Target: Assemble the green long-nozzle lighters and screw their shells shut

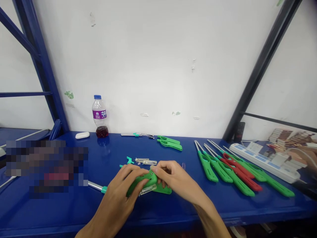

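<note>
My left hand [121, 190] is closed around a green lighter handle [153, 178], its rounded end pointing right. At that end, my right hand [177, 180] pinches with thumb and curled fingers; a small part between them cannot be made out. Just under the handle shows a clear plastic fuel tank [148, 189]. Another green handle shell [163, 189] lies below my right fingers, partly hidden. A metal lighter tube [95, 186] with a teal collar sticks out left of my left hand. Beyond my hands lie a teal trigger piece [129, 160] and clear fuel tanks [150, 162].
Assembled green and red lighters [230, 170] lie on the right beside a white power strip [264, 162]. Green handle shells [169, 143] and a metal tube assembly [137, 135] lie near the wall. A drink bottle [100, 117] and white case [82, 135] stand back left.
</note>
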Action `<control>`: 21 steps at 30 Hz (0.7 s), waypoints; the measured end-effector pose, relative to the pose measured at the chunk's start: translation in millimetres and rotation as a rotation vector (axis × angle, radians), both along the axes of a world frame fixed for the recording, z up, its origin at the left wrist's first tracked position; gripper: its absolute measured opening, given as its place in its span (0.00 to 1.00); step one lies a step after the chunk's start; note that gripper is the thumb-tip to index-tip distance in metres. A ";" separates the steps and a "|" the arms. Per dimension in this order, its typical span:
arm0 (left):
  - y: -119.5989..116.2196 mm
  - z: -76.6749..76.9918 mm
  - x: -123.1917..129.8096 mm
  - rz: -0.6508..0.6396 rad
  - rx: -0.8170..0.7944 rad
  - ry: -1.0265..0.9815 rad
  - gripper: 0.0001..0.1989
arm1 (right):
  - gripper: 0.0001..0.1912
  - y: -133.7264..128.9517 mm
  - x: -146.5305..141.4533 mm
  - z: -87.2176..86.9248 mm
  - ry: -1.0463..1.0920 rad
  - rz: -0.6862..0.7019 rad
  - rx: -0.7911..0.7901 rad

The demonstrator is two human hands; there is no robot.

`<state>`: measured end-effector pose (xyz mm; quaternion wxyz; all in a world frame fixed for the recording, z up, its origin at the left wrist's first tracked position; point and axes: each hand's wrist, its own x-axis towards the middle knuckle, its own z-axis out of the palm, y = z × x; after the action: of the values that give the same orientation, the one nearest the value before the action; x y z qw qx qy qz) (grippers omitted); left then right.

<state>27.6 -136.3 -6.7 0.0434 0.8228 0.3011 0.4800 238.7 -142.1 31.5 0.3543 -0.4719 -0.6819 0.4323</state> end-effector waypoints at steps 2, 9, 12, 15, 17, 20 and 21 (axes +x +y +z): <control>-3.4 3.1 1.6 -0.003 -0.009 -0.029 0.07 | 0.25 -4.5 -4.6 2.9 -0.001 0.005 0.011; -6.7 7.4 0.7 -0.028 0.022 -0.037 0.08 | 0.24 -13.2 -14.0 7.3 -0.047 0.000 0.053; -6.0 5.3 -0.5 -0.008 0.019 -0.005 0.08 | 0.25 -12.4 -15.2 6.1 -0.046 0.001 0.045; -4.3 4.4 -0.7 0.023 0.006 0.010 0.08 | 0.25 -11.6 -16.3 5.0 -0.035 0.009 0.032; -3.2 4.7 0.1 0.043 0.023 0.023 0.09 | 0.26 -11.8 -16.7 4.8 -0.034 0.010 0.027; -2.8 4.6 2.0 0.075 0.077 0.046 0.10 | 0.25 -12.9 -17.2 5.5 -0.055 -0.005 0.041; -3.1 4.0 2.7 0.084 0.102 0.055 0.10 | 0.25 -13.3 -17.4 5.9 -0.062 -0.013 0.049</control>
<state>30.3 -139.4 -2.6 -0.0270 0.8235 0.3118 0.4732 221.3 -155.5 37.4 0.3470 -0.4806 -0.6999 0.3984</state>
